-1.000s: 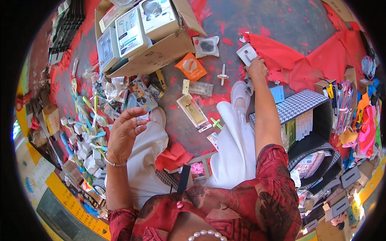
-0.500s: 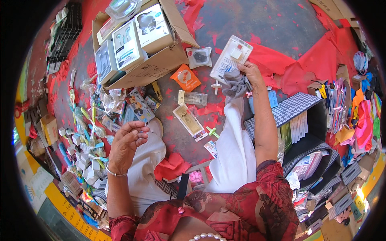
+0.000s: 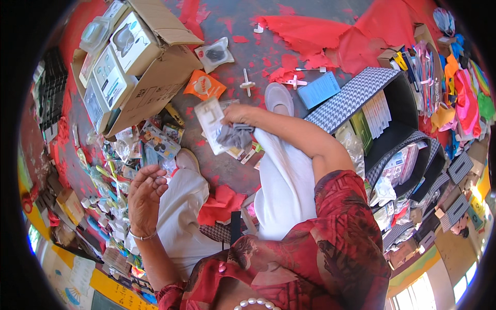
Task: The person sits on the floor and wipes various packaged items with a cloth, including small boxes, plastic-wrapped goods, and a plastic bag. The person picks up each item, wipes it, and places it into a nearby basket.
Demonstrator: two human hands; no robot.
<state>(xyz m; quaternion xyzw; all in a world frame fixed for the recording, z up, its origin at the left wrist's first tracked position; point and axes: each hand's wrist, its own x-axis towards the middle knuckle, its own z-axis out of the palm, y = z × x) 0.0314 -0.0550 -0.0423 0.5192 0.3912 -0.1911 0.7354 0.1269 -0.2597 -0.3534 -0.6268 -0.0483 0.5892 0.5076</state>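
My right hand (image 3: pixel 240 114) is closed around a crumpled grey cloth (image 3: pixel 235 135) and the edge of a flat, pale blister pack (image 3: pixel 209 118). Both are held above the floor between my knees, and the pack partly covers other small packages beneath it. Empty, with loosely bent fingers apart, my left hand (image 3: pixel 146 194) hovers beside my left knee. Close to it lies a heap of small wrapped goods, with a cartoon-printed packet (image 3: pixel 159 140) on its near side. Beyond the blister pack are an orange packet (image 3: pixel 205 85) and a clear pouch (image 3: pixel 215 54) with a dark item inside.
At the far left a cardboard box (image 3: pixel 160 85) holds several boxed earphones. Houndstooth-patterned bins (image 3: pixel 356 95) with packages stand on the right, beside a blue box (image 3: pixel 319 90). Torn red sheeting (image 3: pixel 356 41) and white cross-shaped pieces (image 3: pixel 247 82) lie on the floor.
My right hand has swung left and nearer to me, bringing the blister pack and grey cloth along. The left hand stays raised and has sunk slightly. The whole view has shifted.
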